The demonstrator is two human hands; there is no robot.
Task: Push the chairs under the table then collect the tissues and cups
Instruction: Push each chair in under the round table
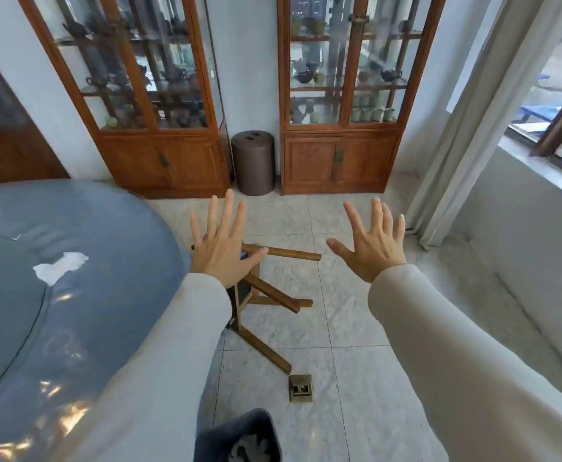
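Left hand (221, 251): raised palm-down, fingers straight and spread apart, holding nothing. It lies in front of the top rail of the brown wooden chair (289, 254), with the thumb crossing the rail; whether it touches the rail cannot be told. Right hand (373, 248): raised at the same height, well apart from the left hand, fingers also straight and fanned, holding nothing, over bare floor. Both arms wear pale long sleeves (439, 345).

Chair position: beside the edge of the round table covered in blue-grey cloth (106, 228). The rail and legs project onto the pale tiled floor (356, 378). The seat is hidden behind the left arm.

Tissue position: one crumpled white tissue (59, 266) lies on the tablecloth, left of the left hand and apart from it.

Lower edge of the view: a dark bin (262, 425) holding pale crumpled material, too blurred to identify. A square brass floor socket (301, 389) sits in the tiles just beside the chair's nearest leg.

Far wall: two tall wooden cabinets with glazed doors, left (159, 161) and right (339, 161), with a brown cylindrical container (252, 165) between them. A pale curtain (466, 128) hangs at the right beside a window.
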